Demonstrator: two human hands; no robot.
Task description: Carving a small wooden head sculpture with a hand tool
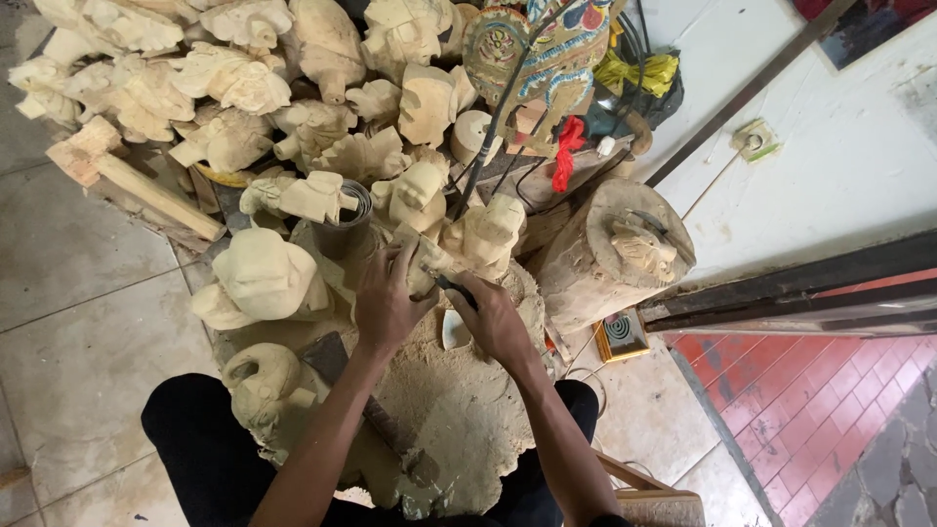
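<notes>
Pale wood figure, roughly shaped, sat clamped in your left hand; your right hand gripped a carving tool at its four o'clock, details uncut.

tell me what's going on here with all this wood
A person sits over a wooden block covered in wood shavings, carving a small pale wooden piece. The left hand grips the piece, while the right hand works a dark-handled tool against it. A hatchet lies on the block near the left forearm. Unpainted carved figures are piled around and behind, and a log stump stands to the right.
</notes>
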